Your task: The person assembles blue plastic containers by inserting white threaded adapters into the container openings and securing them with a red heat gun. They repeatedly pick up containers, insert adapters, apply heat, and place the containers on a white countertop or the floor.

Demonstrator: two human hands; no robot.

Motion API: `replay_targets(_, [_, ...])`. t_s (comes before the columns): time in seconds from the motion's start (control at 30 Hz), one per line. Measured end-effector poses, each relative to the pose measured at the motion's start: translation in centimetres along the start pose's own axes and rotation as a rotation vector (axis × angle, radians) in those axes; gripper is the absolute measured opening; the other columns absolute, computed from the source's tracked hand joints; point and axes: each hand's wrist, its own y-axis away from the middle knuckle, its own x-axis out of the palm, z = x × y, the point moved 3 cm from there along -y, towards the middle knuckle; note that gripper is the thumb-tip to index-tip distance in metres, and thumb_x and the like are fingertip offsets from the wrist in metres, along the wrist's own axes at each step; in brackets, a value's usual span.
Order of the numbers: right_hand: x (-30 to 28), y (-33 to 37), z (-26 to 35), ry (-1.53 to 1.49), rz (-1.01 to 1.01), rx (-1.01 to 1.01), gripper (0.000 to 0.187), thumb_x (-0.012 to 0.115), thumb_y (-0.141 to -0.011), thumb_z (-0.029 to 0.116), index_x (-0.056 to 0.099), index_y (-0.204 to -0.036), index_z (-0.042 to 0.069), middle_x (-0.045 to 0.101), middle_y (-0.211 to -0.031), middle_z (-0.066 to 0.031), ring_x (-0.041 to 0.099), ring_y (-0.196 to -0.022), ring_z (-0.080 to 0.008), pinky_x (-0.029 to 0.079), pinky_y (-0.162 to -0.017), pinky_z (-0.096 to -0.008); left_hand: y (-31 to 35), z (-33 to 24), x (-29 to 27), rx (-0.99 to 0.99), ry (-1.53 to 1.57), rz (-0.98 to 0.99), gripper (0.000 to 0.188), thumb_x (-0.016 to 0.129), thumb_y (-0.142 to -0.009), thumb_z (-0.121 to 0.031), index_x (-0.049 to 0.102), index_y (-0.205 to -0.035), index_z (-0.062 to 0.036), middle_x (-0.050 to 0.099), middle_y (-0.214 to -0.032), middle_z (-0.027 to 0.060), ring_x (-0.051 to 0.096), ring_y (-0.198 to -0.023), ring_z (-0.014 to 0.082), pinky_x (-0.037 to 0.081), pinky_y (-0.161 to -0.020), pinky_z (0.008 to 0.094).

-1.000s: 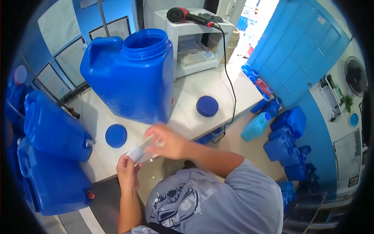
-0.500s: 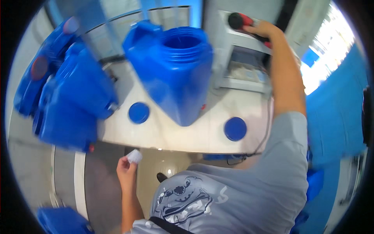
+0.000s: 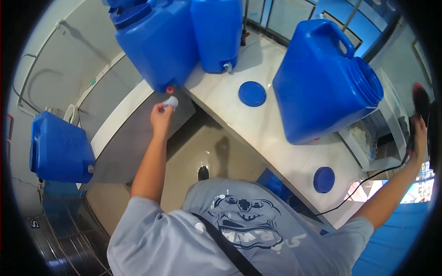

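Observation:
In my left hand [image 3: 160,118], a small white piece [image 3: 172,101] is pinched between fingers and thumb; it looks like a little cap or crumpled wrap, too small to tell. It is just below the red spigot of a blue jerrycan [image 3: 159,43]. My right hand [image 3: 419,140] is closed around a red-and-black corded tool [image 3: 421,100] at the far right, its kind unclear. Between my hands, an uncapped blue jerrycan [image 3: 313,87] stands on the white counter [image 3: 271,138]. One blue screw lid [image 3: 252,93] lies left of it, another blue lid [image 3: 324,180] nearer me.
Another blue jerrycan [image 3: 216,34] with a spigot stands at the back, and one more [image 3: 62,145] sits far left. A small white shelf unit [image 3: 354,149] is by my right arm. A black cord [image 3: 346,197] trails over the counter's right end.
My view has turned left, so the counter appears slanted. My left hand has come up near the jerrycan's spigot with the white piece; the right still grips the red-and-black tool.

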Motion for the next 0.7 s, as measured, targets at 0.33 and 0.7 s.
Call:
replay_targets(0.33, [10.3,31.9,14.5,-0.556,0.145,-0.134,0.072,0.071,-0.089,0.046,0.046,-0.141,0.003,0.052,-0.138,-0.0100,0.052,-0.120,-0.0225,0.041,-0.100,-0.0344,-6.7,1.4,1.6,-0.582,0.631,0.148,0.031,0.076,-0.085,-0.025,0.060,-0.108,-0.0119,0.058,-0.088,-0.0039,0.057,-0.080,0.0085,0.050,-0.071,0.0268])
replay_targets(0.7, [40.0,38.1,17.9,-0.371,0.648,0.082,0.033,0.074,-0.091,0.026,0.065,-0.113,0.002,0.069,-0.101,-0.0067,0.063,-0.083,-0.0162,0.052,-0.076,-0.0318,-6.2,1.6,5.3,0.391,-0.065,-0.027,0.047,0.055,-0.082,0.001,0.038,-0.125,0.0001,0.060,-0.119,0.0223,0.062,-0.112,0.0380,0.048,-0.096,0.0435])
